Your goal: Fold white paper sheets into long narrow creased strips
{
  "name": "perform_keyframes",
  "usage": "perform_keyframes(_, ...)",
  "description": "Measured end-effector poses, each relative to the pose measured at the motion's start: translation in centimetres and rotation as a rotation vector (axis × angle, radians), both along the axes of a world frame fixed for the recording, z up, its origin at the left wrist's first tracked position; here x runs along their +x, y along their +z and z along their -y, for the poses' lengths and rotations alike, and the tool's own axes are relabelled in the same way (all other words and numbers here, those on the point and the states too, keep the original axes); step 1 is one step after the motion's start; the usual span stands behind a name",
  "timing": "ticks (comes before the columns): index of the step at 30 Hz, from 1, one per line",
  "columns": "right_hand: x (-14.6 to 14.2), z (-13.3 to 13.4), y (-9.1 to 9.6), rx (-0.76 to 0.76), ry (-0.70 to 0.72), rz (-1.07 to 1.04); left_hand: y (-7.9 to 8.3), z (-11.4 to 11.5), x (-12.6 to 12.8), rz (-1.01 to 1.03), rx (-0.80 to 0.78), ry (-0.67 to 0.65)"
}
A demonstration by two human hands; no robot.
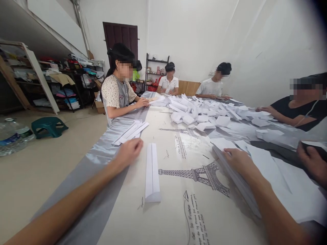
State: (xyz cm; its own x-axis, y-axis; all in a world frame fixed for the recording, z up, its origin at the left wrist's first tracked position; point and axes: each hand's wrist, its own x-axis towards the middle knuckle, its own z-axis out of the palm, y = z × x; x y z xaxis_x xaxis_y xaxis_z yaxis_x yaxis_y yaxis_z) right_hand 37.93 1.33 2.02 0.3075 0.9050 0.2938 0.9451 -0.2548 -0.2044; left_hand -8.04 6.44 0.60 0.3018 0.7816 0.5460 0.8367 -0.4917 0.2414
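Note:
A long white paper strip [152,173], folded with a seam down its middle, lies on the patterned tablecloth in front of me. To its upper left, my left hand [129,151] hovers with curled fingers, slightly blurred; no paper shows in it. My right hand [238,161] is at the left edge of a stack of white paper sheets [276,177], thumb and fingers closed on a sheet near the top. Just beyond my left hand lie several folded paper strips [131,132] in a loose pile.
A large heap of folded white papers [201,112] covers the table's far right. Co-workers [120,85] sit around the table; another person's hand [313,161] is at the right, beside the stack. A green stool [49,127] and plastic bottles [15,136] stand on the left floor.

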Motion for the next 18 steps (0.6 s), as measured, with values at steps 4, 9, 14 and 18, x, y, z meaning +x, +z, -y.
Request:
perform_keyframes(4,-1.7,0.3,0.9,-0.129,-0.018,0.086,-1.6,2.8,4.6,-0.186,-0.039,-0.315)
perform_keyframes(9,-3.9,1.0,1.9,-0.19,-0.131,0.188,-1.6,3.2,4.8,-0.193,-0.088,-0.375)
perform_keyframes(14,-4.7,1.3,2.4,-0.205,-0.135,0.184,-1.5,3.1,4.5,-0.181,-0.079,-0.386)
perform_keyframes(18,-4.9,1.2,2.1,-0.222,-0.117,0.187,-1.6,3.1,4.6,-0.197,-0.079,-0.388)
